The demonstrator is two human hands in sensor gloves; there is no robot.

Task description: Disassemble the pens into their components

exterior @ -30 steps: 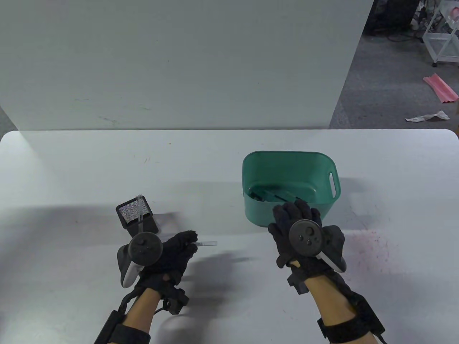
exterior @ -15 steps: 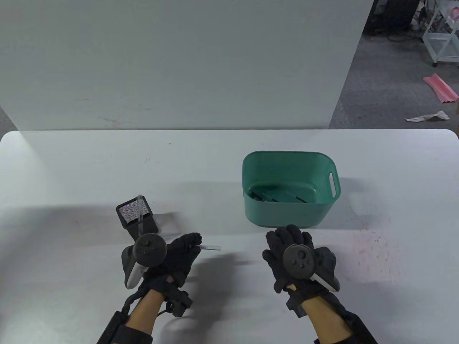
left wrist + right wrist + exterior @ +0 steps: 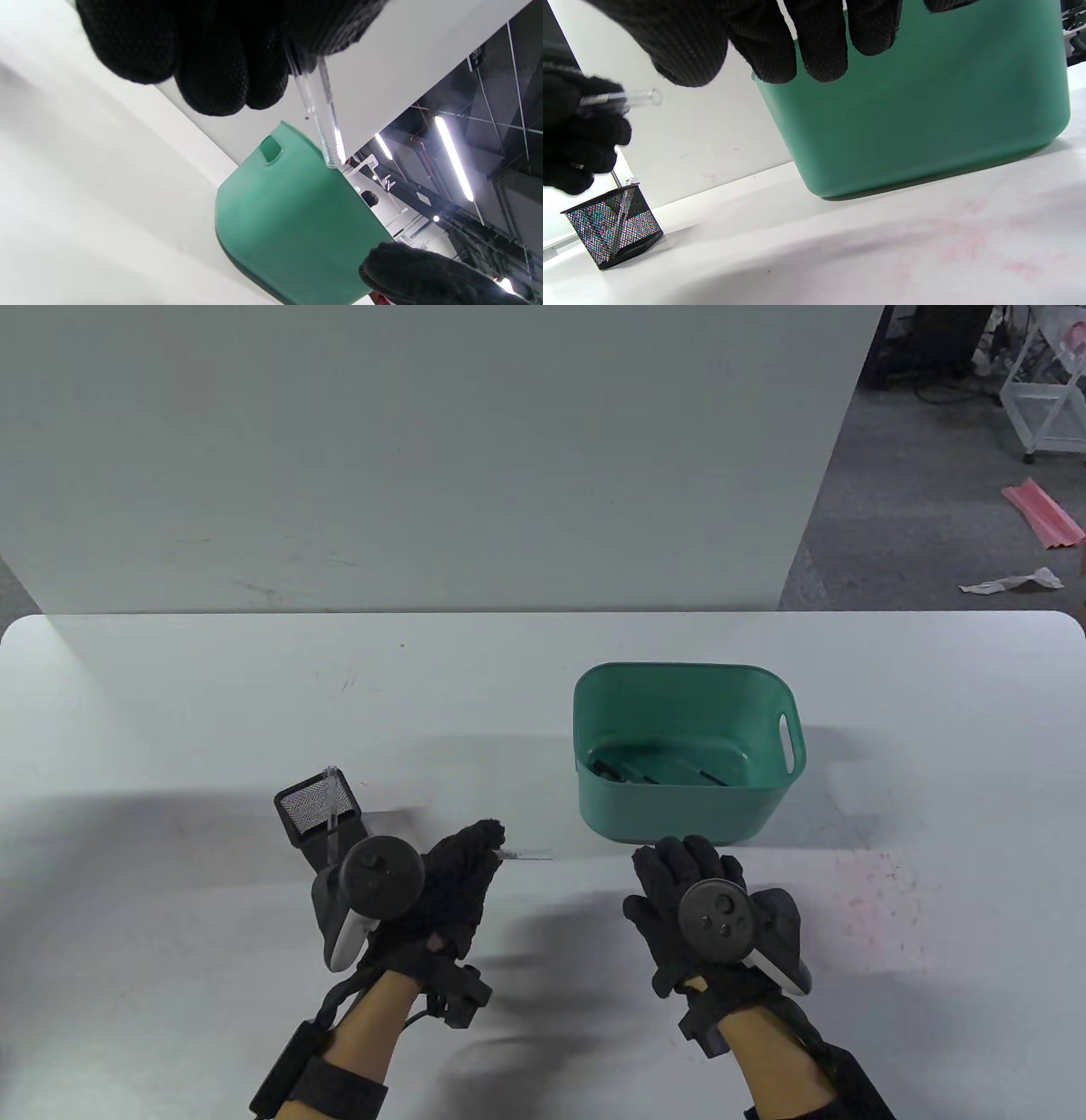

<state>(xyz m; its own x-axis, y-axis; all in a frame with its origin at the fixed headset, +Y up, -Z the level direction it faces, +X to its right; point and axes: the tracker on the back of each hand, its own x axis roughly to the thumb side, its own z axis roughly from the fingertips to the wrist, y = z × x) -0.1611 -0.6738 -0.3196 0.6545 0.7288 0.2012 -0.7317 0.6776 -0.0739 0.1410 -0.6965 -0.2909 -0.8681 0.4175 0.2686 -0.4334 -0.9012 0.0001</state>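
Observation:
My left hand [image 3: 458,874] pinches a clear pen barrel [image 3: 528,857] that sticks out to the right above the table; the barrel [image 3: 324,123] shows in the left wrist view with a thin refill beside it, and in the right wrist view the barrel [image 3: 632,98] points toward the green bin. My right hand [image 3: 679,874] hovers just in front of the green bin [image 3: 785,793], fingers relaxed and holding nothing. Dark pen parts [image 3: 653,772] lie on the bin's floor. A black mesh holder [image 3: 297,814] with one clear pen [image 3: 331,797] stands behind my left hand.
A white panel [image 3: 424,458] stands along the table's far edge. Faint pink stains [image 3: 874,891] mark the tabletop right of my right hand. The mesh holder [image 3: 611,228] sits at the lower left in the right wrist view.
My right hand has drawn back out of the bin to the table in front of it. My left hand has moved right and slightly away with the clear barrel.

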